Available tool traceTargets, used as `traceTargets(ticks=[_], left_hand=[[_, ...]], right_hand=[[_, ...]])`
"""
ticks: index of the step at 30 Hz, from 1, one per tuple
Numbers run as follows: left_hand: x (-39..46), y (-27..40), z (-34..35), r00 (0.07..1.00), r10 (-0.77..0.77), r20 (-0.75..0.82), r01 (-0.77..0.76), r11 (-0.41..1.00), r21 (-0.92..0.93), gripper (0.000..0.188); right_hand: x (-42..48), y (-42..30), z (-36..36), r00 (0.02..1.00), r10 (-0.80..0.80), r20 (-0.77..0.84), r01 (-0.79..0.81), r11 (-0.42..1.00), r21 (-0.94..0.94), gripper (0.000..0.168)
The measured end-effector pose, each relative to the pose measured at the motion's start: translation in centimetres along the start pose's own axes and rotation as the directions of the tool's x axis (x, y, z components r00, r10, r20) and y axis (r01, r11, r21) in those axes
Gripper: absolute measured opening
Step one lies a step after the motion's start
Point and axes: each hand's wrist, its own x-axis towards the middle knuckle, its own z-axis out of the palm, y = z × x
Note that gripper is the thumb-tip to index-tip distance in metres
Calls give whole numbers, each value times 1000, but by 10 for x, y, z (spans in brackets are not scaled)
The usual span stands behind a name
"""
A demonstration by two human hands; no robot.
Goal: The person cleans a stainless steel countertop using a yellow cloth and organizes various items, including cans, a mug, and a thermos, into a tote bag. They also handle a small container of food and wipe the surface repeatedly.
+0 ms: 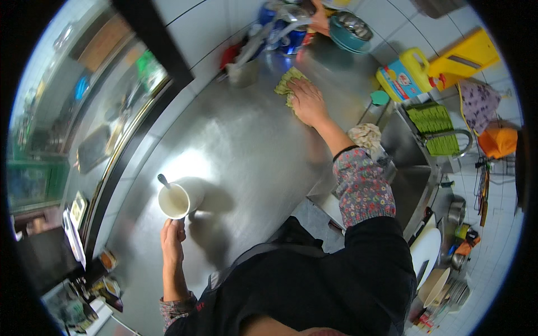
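Note:
My left hand grips the handle of a white mug, raised over the stainless steel counter. A spoon with a dark handle end leans out over the mug's rim. What the mug holds looks pale; I cannot tell what it is. Farther out, my right hand lies spread and palm down on a crumpled yellow-green cloth, pressing it to the counter. The cloth's underside and part of its near edge are hidden by that hand.
A steel sink lies right, with a crumpled pale cloth at its edge. A yellow jug and teal bowls stand by the tiled wall. A utensil container is at the back. A dark-framed window borders the left.

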Motion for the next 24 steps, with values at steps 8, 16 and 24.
traceTargets(ticks=[8,16,24], left_hand=[[23,12,48,999,-23,27,24,999,-40,21],[43,21,81,1000,-22,8,22,998,60,26],[70,19,103,985,-14,171,3,998,65,27]], right_hand=[[39,122,1,929,362,-78,-368,885,-285,43],[9,138,-12,677,721,-147,-719,605,-342,49],[-131,-70,-31,940,338,50,-336,941,-51,50]])
